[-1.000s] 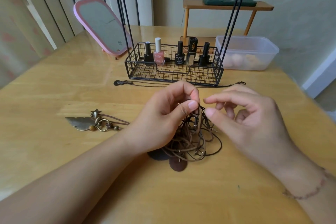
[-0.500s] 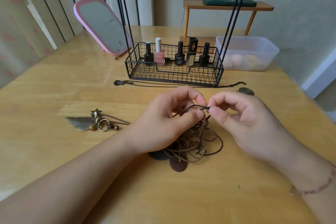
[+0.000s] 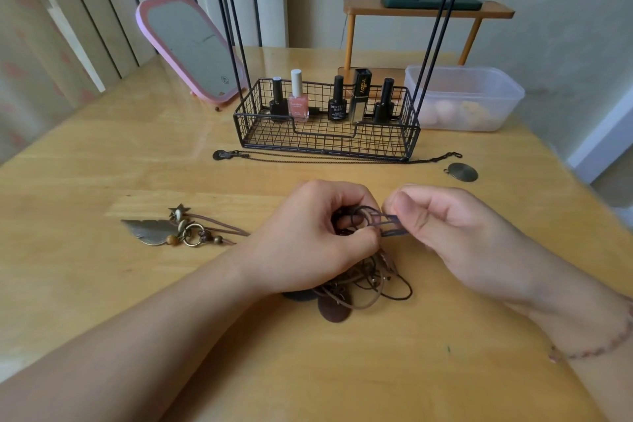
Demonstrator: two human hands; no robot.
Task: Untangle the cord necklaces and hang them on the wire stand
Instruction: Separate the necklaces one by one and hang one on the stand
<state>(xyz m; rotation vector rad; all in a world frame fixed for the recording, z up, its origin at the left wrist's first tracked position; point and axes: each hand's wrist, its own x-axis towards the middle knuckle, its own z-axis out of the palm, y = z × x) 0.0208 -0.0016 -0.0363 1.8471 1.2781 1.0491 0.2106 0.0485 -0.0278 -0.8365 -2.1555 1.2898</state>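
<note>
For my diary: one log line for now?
step: untangling | left hand: grips cords | right hand: pinches loop | stand: no cords hung

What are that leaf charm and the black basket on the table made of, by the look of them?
Leaf charm: probably metal with an antique bronze finish, judging by its dull sheen and engraved veins. Black basket: thin wire welded in a grid, apparently coated matte black, since it shows no shine.

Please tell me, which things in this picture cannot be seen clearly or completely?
- Top of the wire stand: cut off by the upper edge of the head view.
- Cord tangle: partly hidden under the left hand; number of necklaces unclear.
- Loops pinched by the right hand: motion-blurred.
- Clear box contents: hazy through the plastic.
- Bottle labels: too small.
</note>
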